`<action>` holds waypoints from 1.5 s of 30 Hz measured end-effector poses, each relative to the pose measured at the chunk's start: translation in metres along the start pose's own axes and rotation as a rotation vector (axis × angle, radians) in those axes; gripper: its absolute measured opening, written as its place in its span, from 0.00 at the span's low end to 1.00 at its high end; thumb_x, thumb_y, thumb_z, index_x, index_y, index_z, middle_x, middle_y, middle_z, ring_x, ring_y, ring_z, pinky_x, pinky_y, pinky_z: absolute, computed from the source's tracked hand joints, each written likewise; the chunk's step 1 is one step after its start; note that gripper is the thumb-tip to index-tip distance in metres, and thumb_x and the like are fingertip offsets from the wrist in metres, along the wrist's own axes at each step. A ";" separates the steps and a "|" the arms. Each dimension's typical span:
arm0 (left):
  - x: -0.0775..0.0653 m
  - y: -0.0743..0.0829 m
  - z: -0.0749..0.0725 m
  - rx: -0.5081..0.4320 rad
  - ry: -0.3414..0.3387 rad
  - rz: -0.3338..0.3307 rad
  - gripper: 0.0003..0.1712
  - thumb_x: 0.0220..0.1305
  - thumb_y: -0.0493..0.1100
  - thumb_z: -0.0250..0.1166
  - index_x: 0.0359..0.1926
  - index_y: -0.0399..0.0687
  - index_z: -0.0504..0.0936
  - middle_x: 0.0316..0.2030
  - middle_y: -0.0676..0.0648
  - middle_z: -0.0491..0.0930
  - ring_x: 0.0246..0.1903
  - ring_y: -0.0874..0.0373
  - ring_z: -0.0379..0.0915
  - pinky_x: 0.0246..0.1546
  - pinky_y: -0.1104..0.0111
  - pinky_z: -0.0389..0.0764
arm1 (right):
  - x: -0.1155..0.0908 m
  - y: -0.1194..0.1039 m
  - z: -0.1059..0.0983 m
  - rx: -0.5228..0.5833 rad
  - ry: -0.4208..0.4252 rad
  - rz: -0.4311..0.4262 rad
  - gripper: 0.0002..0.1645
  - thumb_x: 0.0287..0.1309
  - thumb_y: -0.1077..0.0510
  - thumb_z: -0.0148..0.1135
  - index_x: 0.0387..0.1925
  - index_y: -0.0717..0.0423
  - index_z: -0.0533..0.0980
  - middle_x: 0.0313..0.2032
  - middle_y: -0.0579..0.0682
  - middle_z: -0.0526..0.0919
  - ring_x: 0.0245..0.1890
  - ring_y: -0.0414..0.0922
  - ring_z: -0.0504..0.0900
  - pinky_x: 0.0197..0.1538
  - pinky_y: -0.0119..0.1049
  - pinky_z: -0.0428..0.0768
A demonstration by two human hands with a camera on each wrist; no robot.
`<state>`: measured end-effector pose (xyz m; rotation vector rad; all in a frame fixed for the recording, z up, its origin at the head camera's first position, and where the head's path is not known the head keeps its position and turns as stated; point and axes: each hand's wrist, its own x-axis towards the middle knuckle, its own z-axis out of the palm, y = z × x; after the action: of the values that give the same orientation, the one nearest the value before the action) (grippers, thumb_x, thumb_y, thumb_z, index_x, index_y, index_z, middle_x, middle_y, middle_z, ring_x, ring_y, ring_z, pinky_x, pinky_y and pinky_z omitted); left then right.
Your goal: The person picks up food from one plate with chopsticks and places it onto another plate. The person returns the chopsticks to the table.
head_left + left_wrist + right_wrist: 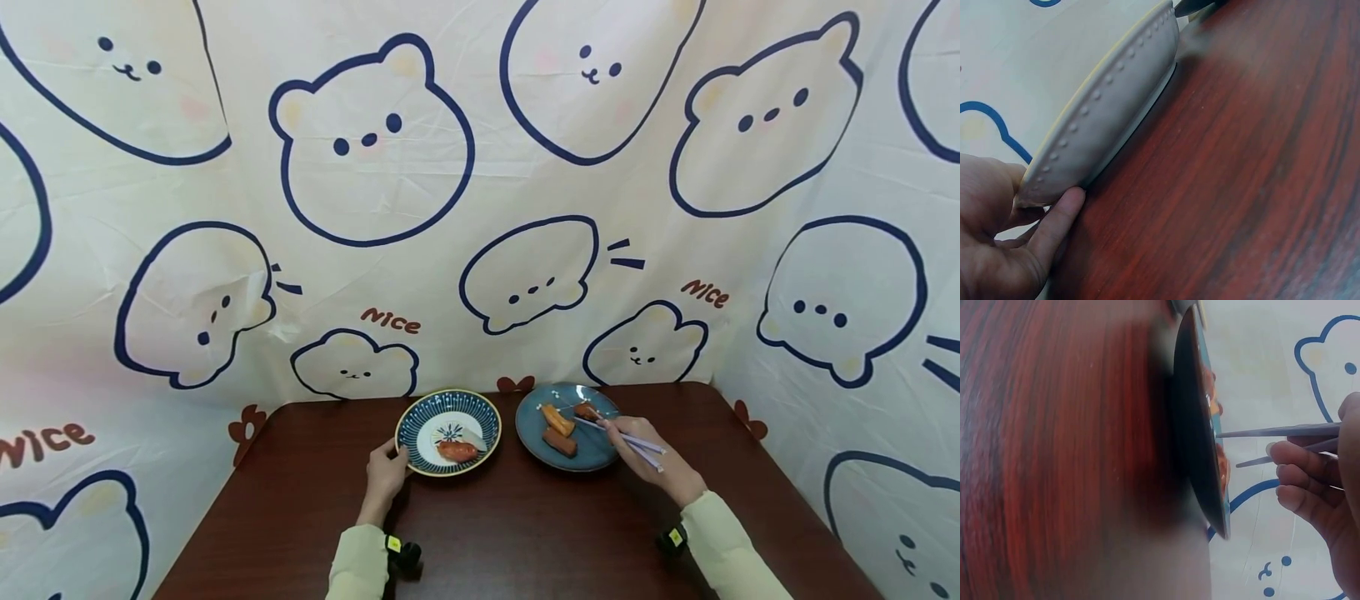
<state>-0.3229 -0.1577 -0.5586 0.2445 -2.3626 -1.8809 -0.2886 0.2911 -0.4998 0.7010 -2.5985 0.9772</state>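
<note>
My left hand [386, 477] grips the left edge of a blue-and-white patterned plate [408, 425] with a yellow rim. In the left wrist view a finger [1063, 215] lies along the plate's underside. On that plate are a reddish sausage [457, 452] and a whitish piece [474, 439]. My right hand [654, 458] holds a pair of pale purple chopsticks [647, 445] over a blue plate [532, 417]. Their tips, parted in the right wrist view, are close to a reddish-brown food piece [583, 411]. Beside it lie a golden-yellow stick [558, 419] and a brown block [560, 442].
Both plates stand side by side near the far edge of a dark reddish-brown wooden table [510, 525]. A pale cloth [525, 192] with bear outlines hangs behind and around the table. A dark camera is strapped at each wrist.
</note>
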 end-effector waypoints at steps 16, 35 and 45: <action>0.000 0.000 0.002 0.021 0.007 -0.003 0.28 0.76 0.38 0.51 0.71 0.26 0.66 0.53 0.27 0.79 0.44 0.47 0.84 0.39 0.66 0.87 | -0.003 0.007 0.001 -0.004 -0.048 0.071 0.23 0.78 0.57 0.50 0.25 0.58 0.78 0.18 0.41 0.64 0.20 0.35 0.67 0.25 0.29 0.71; 0.004 -0.003 0.000 0.014 0.003 -0.019 0.28 0.77 0.39 0.51 0.72 0.27 0.65 0.56 0.28 0.78 0.49 0.44 0.83 0.44 0.61 0.87 | 0.007 0.018 -0.003 0.047 -0.064 0.161 0.25 0.81 0.54 0.44 0.28 0.60 0.79 0.19 0.43 0.69 0.19 0.37 0.70 0.23 0.30 0.73; 0.002 0.000 0.000 0.018 0.002 -0.027 0.29 0.77 0.39 0.51 0.72 0.27 0.64 0.57 0.28 0.77 0.49 0.45 0.83 0.44 0.62 0.87 | 0.004 0.032 0.002 0.053 -0.026 0.179 0.29 0.81 0.49 0.42 0.34 0.63 0.83 0.19 0.42 0.71 0.19 0.38 0.69 0.21 0.30 0.69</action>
<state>-0.3247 -0.1576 -0.5589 0.2820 -2.3878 -1.8706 -0.3091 0.3088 -0.5167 0.5026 -2.7044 1.0986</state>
